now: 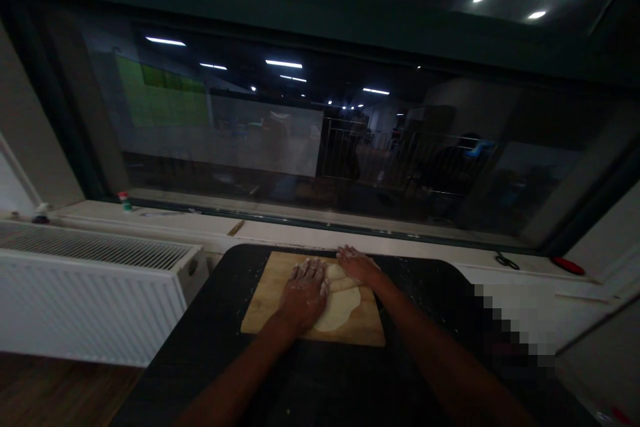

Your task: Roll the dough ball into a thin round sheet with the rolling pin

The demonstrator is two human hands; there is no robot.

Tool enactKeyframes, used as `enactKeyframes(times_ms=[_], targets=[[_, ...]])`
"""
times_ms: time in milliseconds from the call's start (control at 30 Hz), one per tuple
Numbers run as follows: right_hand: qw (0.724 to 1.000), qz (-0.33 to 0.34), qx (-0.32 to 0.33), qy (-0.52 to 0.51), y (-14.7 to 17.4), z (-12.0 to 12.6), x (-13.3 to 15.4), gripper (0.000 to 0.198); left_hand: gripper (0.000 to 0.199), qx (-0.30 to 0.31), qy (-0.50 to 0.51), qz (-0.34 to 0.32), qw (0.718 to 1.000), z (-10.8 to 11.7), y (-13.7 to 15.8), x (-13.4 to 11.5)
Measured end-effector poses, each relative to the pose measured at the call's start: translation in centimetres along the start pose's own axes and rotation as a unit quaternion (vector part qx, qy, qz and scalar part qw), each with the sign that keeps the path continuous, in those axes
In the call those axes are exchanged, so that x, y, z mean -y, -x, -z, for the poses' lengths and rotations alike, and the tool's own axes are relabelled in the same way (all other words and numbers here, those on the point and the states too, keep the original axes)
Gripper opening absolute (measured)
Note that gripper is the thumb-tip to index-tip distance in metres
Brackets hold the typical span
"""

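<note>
A thin, pale sheet of dough lies on a wooden board on the black table. My left hand rests at the left edge of the dough, its floured fingers stretched out and slightly spread. Toward the board's far right corner, my right hand lies flat, fingers extended. Between both hands runs a pale, rounded strip; I cannot tell whether it is a dough fold or a roller. Both palms are hidden from view.
The black table has flour specks around the board. Beyond it, the windowsill holds a small red-and-green container at left, scissors and a red object at right. A white radiator stands left of the table.
</note>
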State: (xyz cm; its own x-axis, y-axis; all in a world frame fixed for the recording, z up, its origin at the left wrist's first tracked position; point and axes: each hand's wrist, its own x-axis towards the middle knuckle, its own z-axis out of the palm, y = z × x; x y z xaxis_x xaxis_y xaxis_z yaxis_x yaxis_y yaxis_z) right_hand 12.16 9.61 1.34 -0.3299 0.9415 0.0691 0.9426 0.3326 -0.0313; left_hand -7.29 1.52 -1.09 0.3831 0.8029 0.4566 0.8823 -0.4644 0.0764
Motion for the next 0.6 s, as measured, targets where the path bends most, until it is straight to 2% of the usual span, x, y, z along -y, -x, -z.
enactKeyframes(times_ms=[67, 167, 267, 367, 500, 600], targets=[[1.0, 0.012, 0.011, -0.001, -0.9, 0.0, -0.1, 0.041, 0.046, -0.001, -0.009, 0.014, 1.0, -0.2, -0.4, 0.2], [1.0, -0.014, 0.002, -0.001, 0.6, -0.5, 0.0, 0.045, 0.047, -0.015, -0.009, 0.008, 1.0, -0.2, 0.2, -0.2], [0.997, -0.065, -0.039, 0.011, 4.1, -1.3, 0.2, 0.049, 0.048, -0.022, 0.006, -0.022, 1.0, 0.2, 1.5, -1.3], [0.989, -0.092, -0.109, 0.029, 8.4, -2.5, 1.2, 0.048, 0.05, -0.017, 0.025, -0.048, 0.998, 1.0, 3.2, -2.4], [0.974, -0.082, -0.206, 0.054, 13.7, -4.2, 2.9, 0.048, 0.054, -0.015, 0.033, -0.087, 0.996, 1.9, 6.0, -3.3], [0.967, -0.056, -0.243, 0.056, 15.3, -4.6, 3.3, 0.048, 0.056, -0.018, 0.034, -0.097, 0.994, 1.9, 7.4, -3.5]])
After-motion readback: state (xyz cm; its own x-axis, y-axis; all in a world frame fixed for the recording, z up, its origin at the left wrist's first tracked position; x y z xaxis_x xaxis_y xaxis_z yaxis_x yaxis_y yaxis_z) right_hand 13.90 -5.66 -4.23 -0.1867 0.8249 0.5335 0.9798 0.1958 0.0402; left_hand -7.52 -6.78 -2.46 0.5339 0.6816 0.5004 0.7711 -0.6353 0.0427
